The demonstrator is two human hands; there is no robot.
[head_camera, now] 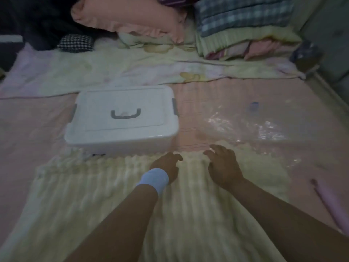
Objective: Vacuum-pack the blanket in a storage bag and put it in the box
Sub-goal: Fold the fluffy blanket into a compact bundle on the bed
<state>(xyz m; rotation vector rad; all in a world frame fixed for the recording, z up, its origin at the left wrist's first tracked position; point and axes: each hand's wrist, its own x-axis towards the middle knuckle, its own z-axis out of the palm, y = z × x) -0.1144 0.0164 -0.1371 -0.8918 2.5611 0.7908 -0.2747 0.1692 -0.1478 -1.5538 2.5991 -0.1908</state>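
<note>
While the blanket (117, 201) lies spread across the lower frame, left hand (167, 168) and right hand (223, 164) curl loosely at its far edge, gripping nothing firmly; folding seems in hand; bag (255, 127) right, closed box (122, 118) centre-left; next, grasp and fold.

Pink pillow (128, 16) up top, stack of folded bedding (245, 29) beside it (plaid one on top), houndstooth cloth (76, 43) off left.
</note>
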